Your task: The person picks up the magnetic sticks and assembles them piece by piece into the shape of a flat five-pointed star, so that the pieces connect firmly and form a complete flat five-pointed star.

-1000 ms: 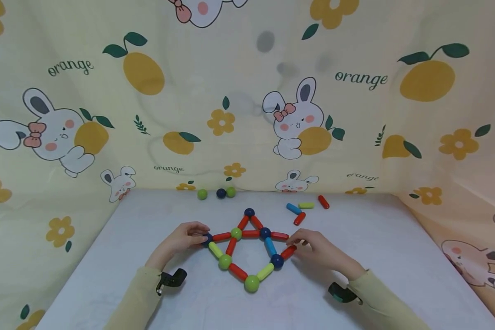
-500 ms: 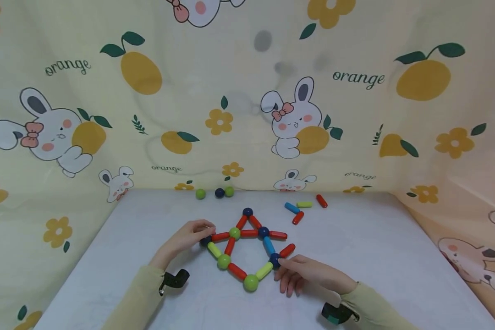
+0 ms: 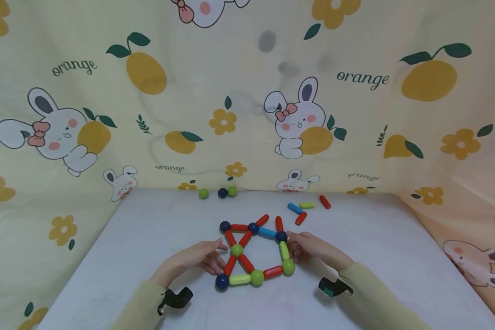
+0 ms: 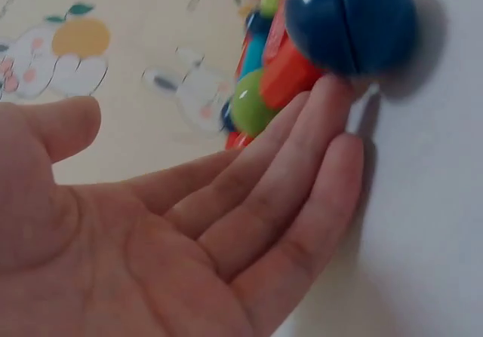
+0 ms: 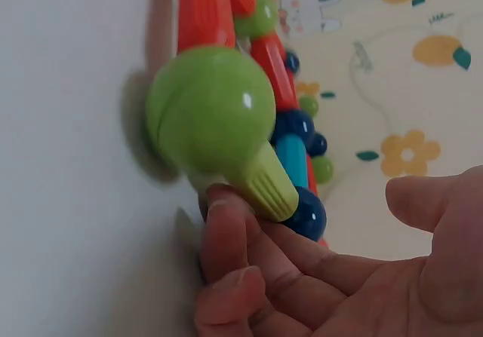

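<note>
A bunny-and-orange cloth backdrop [image 3: 239,68] hangs behind a white tabletop [image 3: 375,238], where a flat frame [image 3: 237,250] of 7 balls and 11 rods lies between a person's 2 hands. The left hand [image 3: 200,259], fingers extended and thumb free, meets the near-left navy ball [image 4: 351,20]; the right hand [image 3: 313,247], thumb apart and some fingers bent, sits at the lime rod [image 5: 270,182], gripping nothing. Positioning the frame appears to be the step underway. Atop it, 2 red rods [image 3: 278,223] converge, ends bare; the next move likely calls for 1 ball to join them. Beyond lie 4 loose rods [image 3: 307,205] and 3 loose balls [image 3: 204,193].
</note>
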Motion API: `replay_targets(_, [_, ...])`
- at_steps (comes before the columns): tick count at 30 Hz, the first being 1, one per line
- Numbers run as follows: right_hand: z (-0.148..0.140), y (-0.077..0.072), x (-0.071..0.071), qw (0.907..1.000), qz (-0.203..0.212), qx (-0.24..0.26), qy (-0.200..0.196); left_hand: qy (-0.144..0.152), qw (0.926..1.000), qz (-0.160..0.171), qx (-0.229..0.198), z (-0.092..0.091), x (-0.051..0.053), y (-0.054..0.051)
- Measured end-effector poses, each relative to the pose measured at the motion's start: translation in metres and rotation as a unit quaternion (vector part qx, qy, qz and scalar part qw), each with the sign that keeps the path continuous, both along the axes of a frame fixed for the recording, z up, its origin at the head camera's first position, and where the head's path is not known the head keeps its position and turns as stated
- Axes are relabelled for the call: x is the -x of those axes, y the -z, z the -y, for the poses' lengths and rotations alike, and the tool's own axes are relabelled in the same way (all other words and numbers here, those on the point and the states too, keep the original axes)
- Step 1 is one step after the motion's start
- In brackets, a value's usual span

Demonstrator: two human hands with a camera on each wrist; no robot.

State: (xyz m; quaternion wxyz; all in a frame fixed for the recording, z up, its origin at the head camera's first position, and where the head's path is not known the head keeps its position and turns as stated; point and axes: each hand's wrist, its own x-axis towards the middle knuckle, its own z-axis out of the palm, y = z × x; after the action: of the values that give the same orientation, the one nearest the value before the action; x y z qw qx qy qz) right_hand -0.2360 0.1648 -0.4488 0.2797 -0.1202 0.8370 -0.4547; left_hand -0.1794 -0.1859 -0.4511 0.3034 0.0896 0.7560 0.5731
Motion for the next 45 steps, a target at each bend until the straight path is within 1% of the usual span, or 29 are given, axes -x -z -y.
replay_targets(3, [0.001,-0.001,0.011,0.9998,-0.014,-0.010,0.013,0.013,0.9987,0.032,-0.037,-0.011,-0.007,0.004])
replay_targets(5, [0.002,-0.002,0.017,0.9996,-0.021,0.000,0.018,0.018,0.9964,0.053,-0.063,-0.017,-0.011,0.006])
replay_targets(8, [0.002,-0.003,0.022,0.9992,-0.032,0.008,0.024,0.026,0.9921,0.079,-0.094,-0.022,-0.016,0.006])
replay_targets(10, [0.001,-0.002,0.023,0.9990,-0.038,0.010,0.021,0.032,0.9909,0.084,-0.100,-0.022,-0.016,0.005])
replay_targets(12, [-0.001,-0.002,0.022,0.9989,-0.044,0.008,0.012,0.024,0.9924,0.070,-0.098,-0.018,-0.014,0.003])
replay_targets(13, [-0.002,-0.002,0.022,0.9989,-0.046,0.010,0.006,0.012,0.9941,0.053,-0.094,-0.016,-0.011,0.002])
replay_targets(14, [-0.004,-0.001,0.021,0.9988,-0.048,0.012,0.000,-0.008,0.9958,0.029,-0.087,-0.013,-0.008,0.000])
replay_targets(15, [-0.006,-0.002,0.020,0.9988,-0.047,0.015,-0.005,-0.037,0.9962,0.001,-0.079,-0.009,-0.005,-0.002])
replay_targets(16, [-0.008,-0.002,0.019,0.9988,-0.045,0.018,-0.009,-0.071,0.9946,-0.027,-0.070,-0.007,-0.001,-0.005])
replay_targets(18, [-0.013,-0.002,0.017,0.9988,-0.040,0.025,-0.011,-0.137,0.9862,-0.080,-0.048,0.000,0.008,-0.009])
replay_targets(19, [-0.016,-0.001,0.016,0.9989,-0.037,0.026,-0.010,-0.165,0.9806,-0.100,-0.035,0.002,0.012,-0.010])
replay_targets(20, [-0.018,-0.001,0.015,0.9990,-0.035,0.025,-0.008,-0.188,0.9758,-0.109,-0.022,0.004,0.016,-0.011])
replay_targets(21, [-0.020,0.000,0.014,0.9991,-0.034,0.026,-0.008,-0.202,0.9730,-0.110,-0.013,0.006,0.020,-0.010])
replay_targets(22, [-0.022,0.002,0.014,0.9990,-0.037,0.024,-0.007,-0.208,0.9724,-0.106,-0.005,0.007,0.023,-0.009])
replay_targets(23, [-0.022,0.003,0.013,0.9989,-0.041,0.022,-0.003,-0.205,0.9736,-0.100,0.003,0.009,0.025,-0.007])
replay_targets(26, [-0.020,0.008,0.010,0.9971,-0.074,0.015,0.010,-0.199,0.9770,-0.075,0.014,0.006,0.026,-0.003])
replay_targets(29, [-0.017,0.008,0.006,0.9932,-0.113,0.002,0.030,-0.189,0.9800,-0.062,0.005,0.002,0.025,-0.001])
replay_targets(30, [-0.015,0.008,0.006,0.9918,-0.123,-0.005,0.036,-0.188,0.9805,-0.056,0.002,0.003,0.023,-0.001])
replay_targets(31, [-0.014,0.007,0.006,0.9905,-0.130,-0.013,0.043,-0.180,0.9823,-0.052,-0.003,0.003,0.023,0.000])
replay_targets(33, [-0.015,0.006,0.007,0.9886,-0.139,-0.026,0.051,-0.149,0.9881,-0.032,-0.017,0.006,0.021,-0.001])
replay_targets(35, [-0.017,0.006,0.010,0.9871,-0.145,-0.037,0.057,-0.107,0.9937,-0.009,-0.032,0.007,0.018,-0.002])
replay_targets(37, [-0.018,0.006,0.013,0.9866,-0.145,-0.040,0.064,-0.063,0.9964,0.019,-0.053,0.008,0.013,-0.002])
replay_targets(39, [-0.020,0.006,0.017,0.9864,-0.144,-0.043,0.066,-0.021,0.9961,0.044,-0.074,0.007,0.009,-0.002])
replay_targets(41, [-0.021,0.006,0.019,0.9866,-0.142,-0.045,0.066,0.011,0.9938,0.063,-0.091,0.006,0.005,-0.002])
replay_targets(43, [-0.022,0.007,0.021,0.9865,-0.142,-0.048,0.066,0.039,0.9909,0.077,-0.104,0.004,0.002,-0.001])
replay_targets(45, [-0.021,0.007,0.023,0.9865,-0.143,-0.049,0.065,0.060,0.9880,0.086,-0.113,0.003,0.000,0.000])
